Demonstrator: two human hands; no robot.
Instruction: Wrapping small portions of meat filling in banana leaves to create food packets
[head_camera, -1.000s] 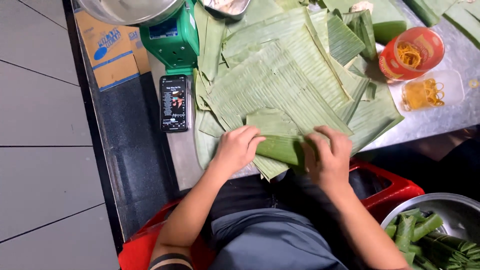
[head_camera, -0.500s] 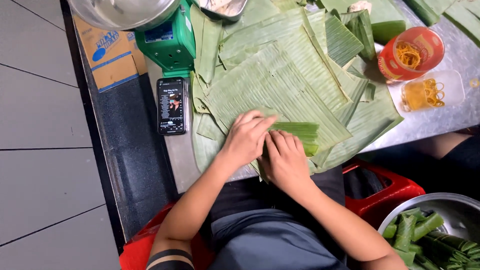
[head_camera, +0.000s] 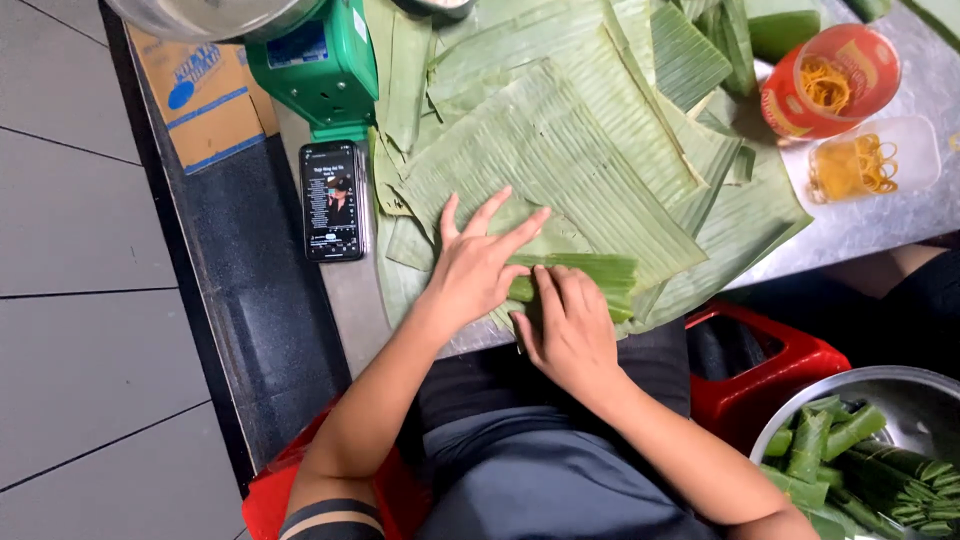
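Observation:
A folded banana-leaf parcel (head_camera: 590, 275) lies at the near edge of a pile of flat banana leaves (head_camera: 560, 140) on a metal table (head_camera: 880, 225). My left hand (head_camera: 475, 265) rests on the parcel's left end with its fingers spread flat over the leaf. My right hand (head_camera: 570, 330) presses on the parcel from the near side, fingers folded over its edge. The parcel's right end shows pleated green folds.
A phone (head_camera: 331, 200) with a lit screen lies left of the leaves, below a green scale (head_camera: 315, 65). A red jar (head_camera: 830, 80) and a clear tub (head_camera: 870, 160) hold rubber bands. A steel bowl (head_camera: 905, 395) of wrapped parcels sits low right, beside a red stool (head_camera: 775, 370).
The parcel went from between my spread hands to under both, which came together toward the left. My left fingers opened flat over it.

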